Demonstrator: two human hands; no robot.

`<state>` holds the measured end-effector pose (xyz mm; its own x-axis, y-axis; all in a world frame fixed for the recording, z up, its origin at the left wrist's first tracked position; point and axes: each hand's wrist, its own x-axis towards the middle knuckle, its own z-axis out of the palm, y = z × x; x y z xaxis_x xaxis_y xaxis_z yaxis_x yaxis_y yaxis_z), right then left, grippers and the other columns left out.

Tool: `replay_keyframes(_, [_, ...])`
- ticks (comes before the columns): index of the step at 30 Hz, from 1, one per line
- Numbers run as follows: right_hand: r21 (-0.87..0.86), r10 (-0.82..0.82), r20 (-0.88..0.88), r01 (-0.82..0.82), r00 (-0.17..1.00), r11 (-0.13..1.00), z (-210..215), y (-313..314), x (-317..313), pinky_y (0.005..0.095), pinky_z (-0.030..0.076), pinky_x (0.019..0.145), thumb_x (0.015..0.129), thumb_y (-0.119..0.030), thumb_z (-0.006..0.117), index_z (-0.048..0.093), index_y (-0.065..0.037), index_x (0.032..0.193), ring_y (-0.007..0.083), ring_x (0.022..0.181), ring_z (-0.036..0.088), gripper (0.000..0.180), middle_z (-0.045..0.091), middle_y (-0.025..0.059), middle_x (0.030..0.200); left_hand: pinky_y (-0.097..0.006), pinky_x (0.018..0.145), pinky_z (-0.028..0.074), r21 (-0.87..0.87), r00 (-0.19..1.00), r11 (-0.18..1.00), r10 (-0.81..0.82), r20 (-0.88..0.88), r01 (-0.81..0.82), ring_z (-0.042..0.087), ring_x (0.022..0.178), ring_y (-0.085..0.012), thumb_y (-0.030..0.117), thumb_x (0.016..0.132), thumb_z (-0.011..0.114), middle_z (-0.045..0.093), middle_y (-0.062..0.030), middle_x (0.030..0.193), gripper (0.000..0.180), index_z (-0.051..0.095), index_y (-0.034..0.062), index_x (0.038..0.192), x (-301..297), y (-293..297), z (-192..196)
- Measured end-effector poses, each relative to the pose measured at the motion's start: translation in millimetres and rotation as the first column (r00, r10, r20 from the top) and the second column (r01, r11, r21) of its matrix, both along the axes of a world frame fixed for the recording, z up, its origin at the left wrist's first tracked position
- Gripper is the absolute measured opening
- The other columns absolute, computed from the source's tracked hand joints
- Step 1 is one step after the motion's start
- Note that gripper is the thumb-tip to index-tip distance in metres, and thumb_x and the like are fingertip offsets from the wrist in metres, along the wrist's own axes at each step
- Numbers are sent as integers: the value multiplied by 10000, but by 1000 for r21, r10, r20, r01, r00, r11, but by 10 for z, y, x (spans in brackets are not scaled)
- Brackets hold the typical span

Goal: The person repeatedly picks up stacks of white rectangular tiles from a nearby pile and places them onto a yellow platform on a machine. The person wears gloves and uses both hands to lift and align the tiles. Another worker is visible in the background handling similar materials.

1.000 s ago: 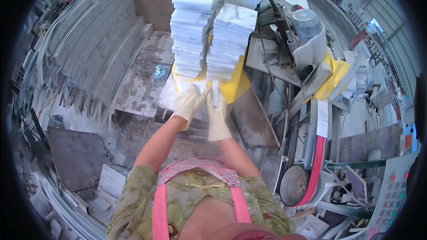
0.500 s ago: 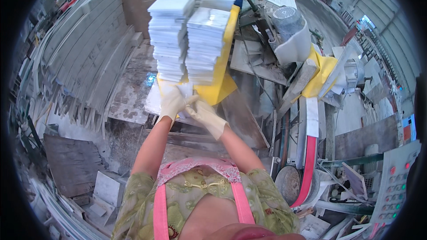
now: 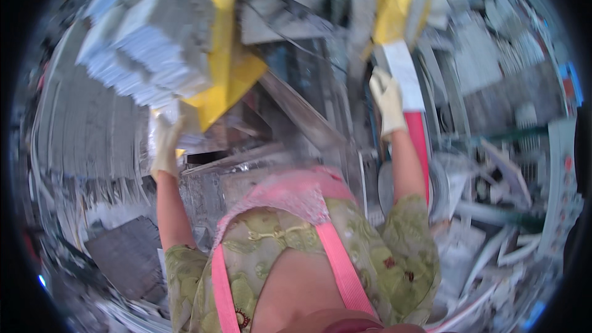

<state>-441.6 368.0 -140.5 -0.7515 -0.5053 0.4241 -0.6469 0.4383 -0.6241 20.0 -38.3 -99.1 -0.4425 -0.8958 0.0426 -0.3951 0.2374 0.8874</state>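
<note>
At the far end of the red belt (image 3: 418,142), I see the white strip (image 3: 405,77), narrow, flat, faintly grey-shaded, right hand (image 3: 388,102) at its left edge, left hand (image 3: 165,145) near the stacked white tiles (image 3: 154,43), both gloved, whether grasping I cannot tell.

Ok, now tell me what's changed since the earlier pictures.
The right hand has swung right, away from the left hand, to beside the white strip by the red belt. The view shifted too, putting the tile stacks farther left in the picture. Blur hides whether anything was let go. The left hand stays in front of the stacks.
</note>
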Motion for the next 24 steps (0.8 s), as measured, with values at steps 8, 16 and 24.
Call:
replay_keyframes(8, [342, -422, -325, 521, 846, 782, -257, 649, -1214, 483, 464, 1031, 917, -634, 579, 645, -76, 1322, 342, 1288, 553, 692, 597, 165, 1409, -401, 911, 541, 19, 967, 993, 105, 232, -113, 641, 1126, -298, 411, 799, 827, 601, -236, 1323, 908, 434, -45, 1479, -3, 33, 136])
replay_keyframes(16, [573, -406, -107, 390, 908, 721, -46, -384, -1517, 569, 261, 1196, 916, -692, 539, 430, -93, 1536, 336, 1506, 302, 869, 390, 160, 1607, -405, 1062, 445, 7, 967, 987, 155, 202, -160, 554, 1283, -353, 403, 752, 854, 544, -279, 1395, 1038, 354, -100, 1511, 60, 189, 135])
replay_keyframes(24, [575, -360, -220, 419, 906, 702, -167, -323, -1341, 536, 247, 1213, 979, -544, 530, 398, -102, 1553, 342, 1495, 331, 736, 359, 168, 1625, -412, 998, 489, -2, 965, 982, 187, 182, -190, 607, 1199, -346, 356, 714, 858, 606, -255, 1300, 956, 436, -86, 1449, -65, 358, 355])
